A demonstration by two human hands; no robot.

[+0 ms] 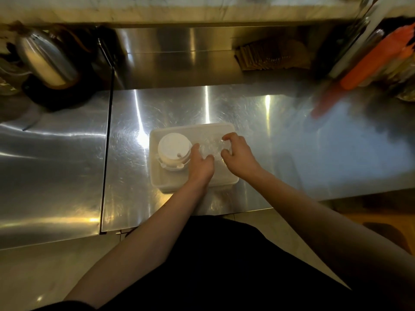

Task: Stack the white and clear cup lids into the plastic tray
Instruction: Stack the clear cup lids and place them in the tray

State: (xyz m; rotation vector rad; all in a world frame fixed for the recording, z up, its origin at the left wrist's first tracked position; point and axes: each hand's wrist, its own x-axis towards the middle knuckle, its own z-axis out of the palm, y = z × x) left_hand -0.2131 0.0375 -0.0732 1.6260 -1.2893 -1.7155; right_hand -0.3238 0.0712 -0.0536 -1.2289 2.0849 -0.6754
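A white plastic tray [155, 176] sits in the middle of the steel counter. A stack of white cup lids [174, 151] stands in its left half. A stack of clear cup lids [213, 146] is in the right half, blurred and hard to make out. My left hand [200, 165] grips the clear stack from its left side, fingers curled against it. My right hand [238, 153] grips the same stack from the right, with thumb and fingers curled round it.
A steel kettle [48, 61] on a black base stands at the back left. A seam [107, 153] splits the counter left of the tray. Brown paper sleeves [272, 57] lie at the back. Orange bottles [372, 61] stand at the far right.
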